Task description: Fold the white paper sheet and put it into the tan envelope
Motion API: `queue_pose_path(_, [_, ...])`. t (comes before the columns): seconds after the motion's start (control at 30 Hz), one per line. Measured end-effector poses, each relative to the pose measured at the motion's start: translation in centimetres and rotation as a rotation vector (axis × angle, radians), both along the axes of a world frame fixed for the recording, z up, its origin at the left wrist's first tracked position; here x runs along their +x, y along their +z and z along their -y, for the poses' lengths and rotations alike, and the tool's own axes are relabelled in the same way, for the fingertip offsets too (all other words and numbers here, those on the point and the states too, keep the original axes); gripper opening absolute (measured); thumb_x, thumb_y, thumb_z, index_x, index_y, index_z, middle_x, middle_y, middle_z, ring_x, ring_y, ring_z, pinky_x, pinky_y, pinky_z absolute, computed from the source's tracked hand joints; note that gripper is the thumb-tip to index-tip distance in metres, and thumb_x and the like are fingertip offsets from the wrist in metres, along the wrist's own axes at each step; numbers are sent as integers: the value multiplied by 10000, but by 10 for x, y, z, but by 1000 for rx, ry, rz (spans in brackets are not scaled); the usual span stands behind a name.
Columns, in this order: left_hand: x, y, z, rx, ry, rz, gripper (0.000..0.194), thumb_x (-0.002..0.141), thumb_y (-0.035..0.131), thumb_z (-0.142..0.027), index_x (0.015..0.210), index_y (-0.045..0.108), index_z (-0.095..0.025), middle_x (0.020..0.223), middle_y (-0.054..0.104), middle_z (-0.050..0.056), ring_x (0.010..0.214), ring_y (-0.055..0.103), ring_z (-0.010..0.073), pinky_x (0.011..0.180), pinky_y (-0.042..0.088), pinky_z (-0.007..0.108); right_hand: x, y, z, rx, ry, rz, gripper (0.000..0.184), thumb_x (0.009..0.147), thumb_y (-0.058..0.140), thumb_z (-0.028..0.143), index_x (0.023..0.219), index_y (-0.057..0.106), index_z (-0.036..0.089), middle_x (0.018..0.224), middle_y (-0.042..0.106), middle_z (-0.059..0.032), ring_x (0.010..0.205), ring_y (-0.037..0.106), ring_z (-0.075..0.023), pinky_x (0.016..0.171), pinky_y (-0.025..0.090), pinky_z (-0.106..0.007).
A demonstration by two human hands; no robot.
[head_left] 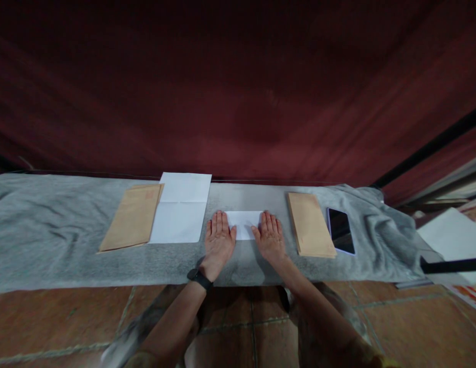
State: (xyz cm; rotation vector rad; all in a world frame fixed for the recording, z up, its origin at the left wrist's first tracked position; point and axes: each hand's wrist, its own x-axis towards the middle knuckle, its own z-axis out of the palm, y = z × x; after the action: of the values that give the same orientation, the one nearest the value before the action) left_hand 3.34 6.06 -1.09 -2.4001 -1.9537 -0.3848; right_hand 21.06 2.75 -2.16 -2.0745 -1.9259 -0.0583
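Note:
A small white piece of paper (243,225), seemingly folded, lies on the grey cloth between my hands. My left hand (220,236) rests flat over its left end, fingers stretched out and pointing away from me. Over the right end lies my right hand (270,237), also flat, with its thumb on the paper. Both palms hide the paper's short edges. Left of my left hand is a larger white sheet (180,214) with a crease across it. Brown envelopes (134,214) lie beside that sheet, touching its left edge.
To the right sits a stack of brown envelopes (311,224), with a phone (341,231) beside it, screen up. The grey cloth (61,230) covers a narrow bench and is wrinkled at both ends. A dark red curtain (238,102) hangs behind. Dark bars (433,145) cross at the right.

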Motion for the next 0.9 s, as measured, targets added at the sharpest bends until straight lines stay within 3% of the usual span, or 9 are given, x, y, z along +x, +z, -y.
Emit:
queue_pose_path(0.3, [-4,3,2,52,-5,72,633,1015,304,-324,1564,318,-9,1607,374,227,1539,281,309,1245,251,548,8,10,7,-22,-29,17,689,1085,273,474,1554,344,-26,1615,339,-244,1517,302,-343,1218,269,-510])
queue_pose_path(0.5, [14,19,7,12,-182,36,576,1037,278,-300,1550,370,-54,1632,367,165,1559,231,265,1279,192,499,0,25,-4,-43,109,-71,586,1092,237,358,1554,375,26,1638,327,-183,1540,268,-281,1235,271,-492])
queue_pose_path(0.67, [29,14,6,-103,-326,-36,554,1024,283,-223,1545,383,-65,1639,357,160,1553,247,265,1276,199,497,-21,24,-13,-77,206,-167,567,1092,193,346,1545,423,93,1599,425,-134,1520,324,-240,1237,288,-470])
queue_pose_path(0.9, [30,9,-2,-123,-267,-62,572,1013,247,-191,1563,358,-83,1639,366,143,1554,246,241,1273,199,471,-29,17,-20,-94,175,-154,570,1089,194,353,1539,441,104,1590,437,-135,1507,351,-253,1233,281,-472])
